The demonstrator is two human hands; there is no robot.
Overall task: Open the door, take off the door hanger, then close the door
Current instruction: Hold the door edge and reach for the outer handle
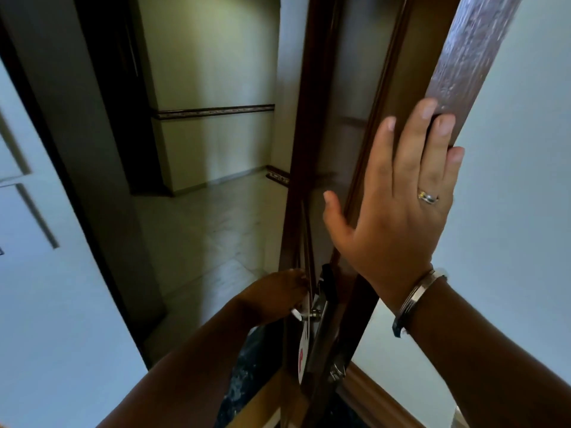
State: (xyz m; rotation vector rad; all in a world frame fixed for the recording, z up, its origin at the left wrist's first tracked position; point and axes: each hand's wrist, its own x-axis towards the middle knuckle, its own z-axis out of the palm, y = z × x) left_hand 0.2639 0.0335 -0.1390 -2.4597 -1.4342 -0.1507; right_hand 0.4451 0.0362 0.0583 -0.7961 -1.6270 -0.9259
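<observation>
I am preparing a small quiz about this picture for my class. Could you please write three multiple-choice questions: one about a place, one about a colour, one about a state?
1. Where does the right hand rest?
A. flat against the edge of the door
B. on the floor
C. on the outer handle

2. What colour is the door hanger for the most part?
A. green
B. white, with some red
C. black

3. In what state is the door?
A. shut
B. open
C. taken off its hinges

Answers:
1. A: the open palm and spread fingers lie on the wooden edge.
2. B: a white card with a red mark shows below the metal handle, near the left hand.
3. B: the corridor floor shows through the doorway beside the door.
</observation>
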